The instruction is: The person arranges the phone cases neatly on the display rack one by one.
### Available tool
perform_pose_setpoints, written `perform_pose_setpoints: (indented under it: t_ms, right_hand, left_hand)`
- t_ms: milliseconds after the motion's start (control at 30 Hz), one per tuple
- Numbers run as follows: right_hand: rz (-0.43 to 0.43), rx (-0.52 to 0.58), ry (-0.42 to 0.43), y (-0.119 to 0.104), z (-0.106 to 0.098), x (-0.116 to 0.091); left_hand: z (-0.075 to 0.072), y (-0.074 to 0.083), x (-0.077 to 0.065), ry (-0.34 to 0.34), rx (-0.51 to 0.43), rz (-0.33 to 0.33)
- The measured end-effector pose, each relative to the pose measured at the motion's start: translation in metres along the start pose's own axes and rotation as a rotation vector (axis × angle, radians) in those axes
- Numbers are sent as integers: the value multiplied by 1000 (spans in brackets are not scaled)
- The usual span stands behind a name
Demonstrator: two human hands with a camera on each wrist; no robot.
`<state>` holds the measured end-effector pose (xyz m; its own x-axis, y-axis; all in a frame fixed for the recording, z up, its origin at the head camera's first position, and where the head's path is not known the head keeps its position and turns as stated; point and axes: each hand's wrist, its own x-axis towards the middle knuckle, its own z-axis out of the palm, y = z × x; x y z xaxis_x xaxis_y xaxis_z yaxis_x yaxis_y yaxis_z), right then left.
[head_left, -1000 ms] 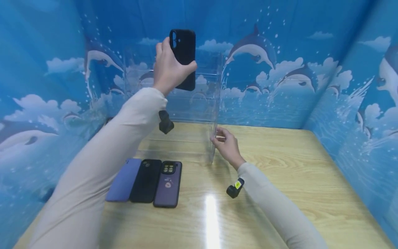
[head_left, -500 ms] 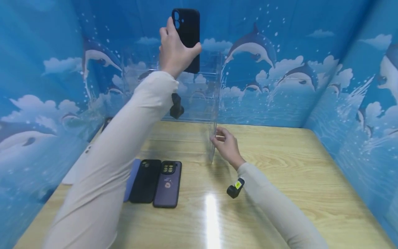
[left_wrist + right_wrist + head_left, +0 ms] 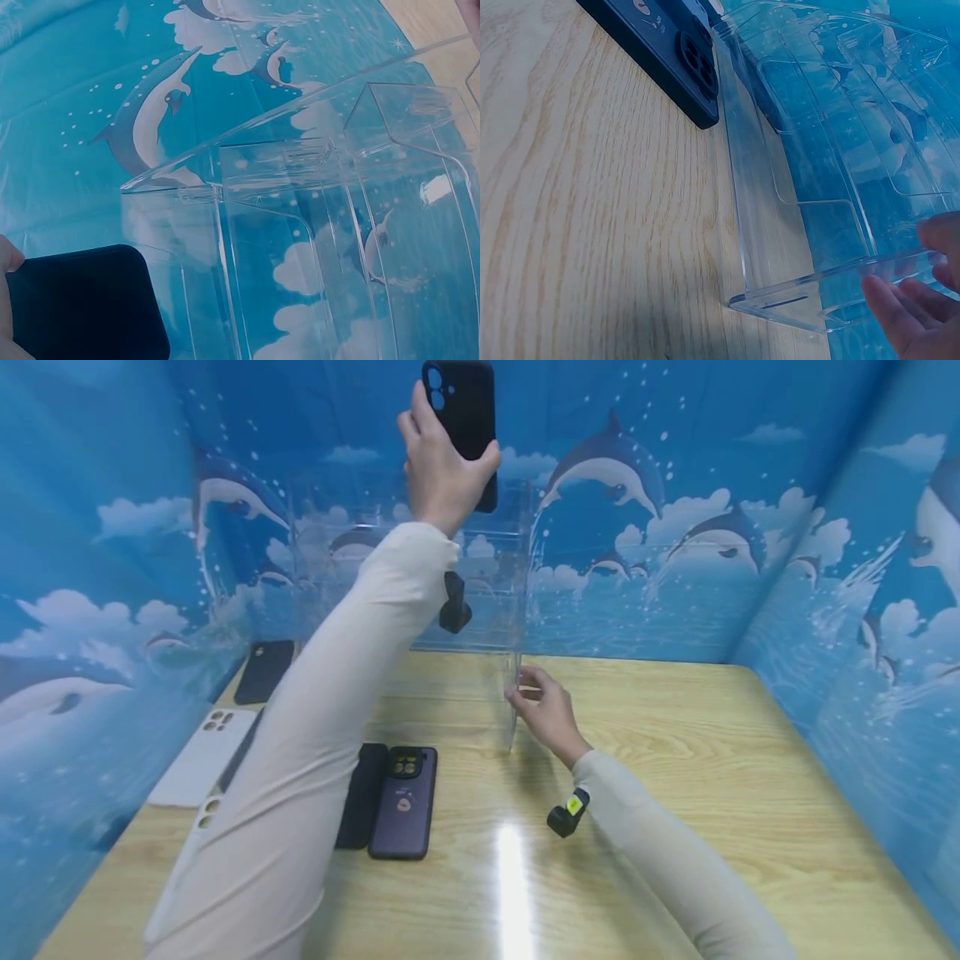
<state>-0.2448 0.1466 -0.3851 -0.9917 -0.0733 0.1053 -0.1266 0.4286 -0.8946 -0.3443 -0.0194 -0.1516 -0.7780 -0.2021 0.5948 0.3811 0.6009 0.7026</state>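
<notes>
My left hand [image 3: 446, 468] grips a black phone case [image 3: 468, 418] by its long sides, high up near the top of the head view. In the left wrist view the dark phone case [image 3: 86, 304] shows at lower left, beside the upper tiers of a clear acrylic stepped rack [image 3: 277, 172]. Down at the rack's right side panel, my right hand [image 3: 546, 706] pinches the panel's edge between thumb and fingers. The right wrist view shows these fingertips [image 3: 889, 304] on the clear panel [image 3: 802, 289].
On the wooden table [image 3: 660, 760] lie a purple phone case [image 3: 405, 810] and a black one [image 3: 360, 810] next to it. White cases [image 3: 198, 760] and a dark case [image 3: 266, 670] lie farther left, partly behind the left sleeve. A dolphin-print curtain [image 3: 675, 460] surrounds the table.
My left hand has risen and shifted slightly right with the black phone case. More cases on the left have come out from behind the sleeve. The right hand stays in place.
</notes>
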Motion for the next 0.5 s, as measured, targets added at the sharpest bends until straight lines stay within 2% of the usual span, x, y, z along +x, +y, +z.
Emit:
perform_pose_setpoints:
  t_ms: [333,500]
  right_hand:
    - [-2,-1,-5,1,1,0]
    - [-11,-8,-4,-1,0,0]
  left_hand:
    - [14,-12,4,77,-55,-8]
    - [19,-17,5,86,-62,-5]
